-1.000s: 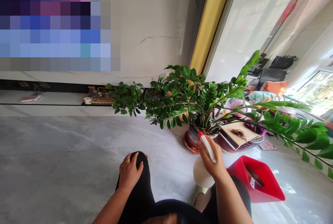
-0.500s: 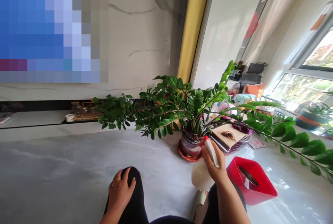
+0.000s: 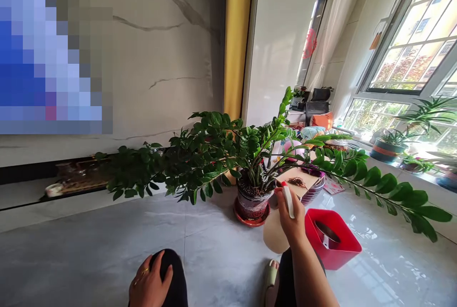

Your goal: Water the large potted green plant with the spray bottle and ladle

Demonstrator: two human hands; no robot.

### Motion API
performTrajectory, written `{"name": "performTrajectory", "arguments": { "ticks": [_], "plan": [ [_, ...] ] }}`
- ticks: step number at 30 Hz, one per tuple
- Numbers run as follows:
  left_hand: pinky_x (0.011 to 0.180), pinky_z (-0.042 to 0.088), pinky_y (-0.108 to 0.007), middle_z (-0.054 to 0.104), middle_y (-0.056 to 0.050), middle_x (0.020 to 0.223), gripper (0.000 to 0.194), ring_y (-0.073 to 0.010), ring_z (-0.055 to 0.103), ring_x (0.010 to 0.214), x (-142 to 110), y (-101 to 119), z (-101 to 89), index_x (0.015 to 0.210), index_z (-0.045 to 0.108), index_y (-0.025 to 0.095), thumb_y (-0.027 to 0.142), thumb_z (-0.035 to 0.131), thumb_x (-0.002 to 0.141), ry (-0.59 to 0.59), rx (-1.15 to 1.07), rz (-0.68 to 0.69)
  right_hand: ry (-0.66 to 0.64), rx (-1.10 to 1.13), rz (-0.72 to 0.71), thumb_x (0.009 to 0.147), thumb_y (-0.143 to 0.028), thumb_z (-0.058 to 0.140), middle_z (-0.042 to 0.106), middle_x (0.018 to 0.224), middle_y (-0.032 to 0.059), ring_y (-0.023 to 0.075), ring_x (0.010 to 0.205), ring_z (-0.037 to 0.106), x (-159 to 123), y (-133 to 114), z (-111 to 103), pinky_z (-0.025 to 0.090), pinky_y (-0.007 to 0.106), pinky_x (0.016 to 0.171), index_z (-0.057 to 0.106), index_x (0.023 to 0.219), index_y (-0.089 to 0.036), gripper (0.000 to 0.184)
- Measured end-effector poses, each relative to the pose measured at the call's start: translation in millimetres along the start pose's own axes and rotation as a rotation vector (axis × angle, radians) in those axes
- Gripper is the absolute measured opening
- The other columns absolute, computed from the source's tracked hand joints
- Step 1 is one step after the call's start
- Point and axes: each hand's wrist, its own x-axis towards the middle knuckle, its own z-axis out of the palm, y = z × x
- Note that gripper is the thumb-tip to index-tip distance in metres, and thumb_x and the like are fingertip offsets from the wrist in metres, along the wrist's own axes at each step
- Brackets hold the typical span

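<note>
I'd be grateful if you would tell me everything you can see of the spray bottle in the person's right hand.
The spray bottle has a rounded, cream-coloured body that looks like plastic, under a white trigger head with a red nozzle. The right hand grips it at the head, and the nozzle points toward the pot. It stands roughly upright in front of the pot; only the hand visibly touches it.

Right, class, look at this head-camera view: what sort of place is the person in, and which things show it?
Most likely a living room in a home: a marble-look wall, a glossy tiled floor, and potted plants on the floor and along the windowsill.
</note>
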Motion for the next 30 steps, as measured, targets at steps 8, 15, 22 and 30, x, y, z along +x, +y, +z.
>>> {"name": "performTrajectory", "arguments": {
  "ticks": [8, 15, 22, 30],
  "plan": [
    [0.107, 0.051, -0.047, 0.060, -0.024, 0.147, 0.064, -0.0368, 0.059, 0.136, 5.6, 10.7, -0.6, 0.144, 0.065, 0.011, 0.043, 0.029, 0.102, -0.020, 0.013, 0.011, 0.103, -0.072, -0.079, 0.100, -0.051, 0.063, 0.080, 0.103, 0.0120, 0.0298, 0.093, 0.076, 5.6, 16.5, -9.3, 0.060, 0.045, 0.089, 0.075, 0.120, -0.015, 0.043],
    [0.107, 0.051, -0.047, 0.059, -0.025, 0.147, 0.067, -0.0366, 0.059, 0.136, 8.4, 14.9, 2.5, 0.144, 0.066, 0.011, 0.045, 0.027, 0.101, -0.024, 0.008, 0.029, 0.160, -0.067, -0.038, 0.099, -0.051, 0.064, 0.078, 0.099, 0.0113, 0.0275, 0.087, 0.073, 8.2, 30.8, -20.0, 0.060, 0.043, 0.083, 0.074, 0.118, -0.016, 0.041],
    [0.106, 0.051, -0.050, 0.058, -0.025, 0.148, 0.075, -0.0388, 0.057, 0.138, 10.8, 15.8, 0.5, 0.146, 0.064, 0.012, 0.052, 0.022, 0.098, -0.082, -0.038, 0.007, 0.101, -0.046, -0.046, 0.100, -0.049, 0.061, 0.074, 0.086, 0.0056, 0.0224, 0.075, 0.070, 4.8, 22.6, -27.4, 0.058, 0.037, 0.073, 0.071, 0.113, -0.019, 0.034],
    [0.103, 0.052, -0.050, 0.059, -0.024, 0.146, 0.075, -0.0387, 0.061, 0.130, 11.3, 15.0, 1.7, 0.144, 0.064, 0.011, 0.052, 0.020, 0.100, -0.052, -0.050, 0.020, -0.071, 0.004, 0.102, 0.100, -0.054, 0.059, 0.068, 0.075, 0.0030, 0.0194, 0.063, 0.063, -12.4, 22.3, -29.1, 0.051, 0.030, 0.058, 0.071, 0.097, -0.019, 0.037]
  ]
}}
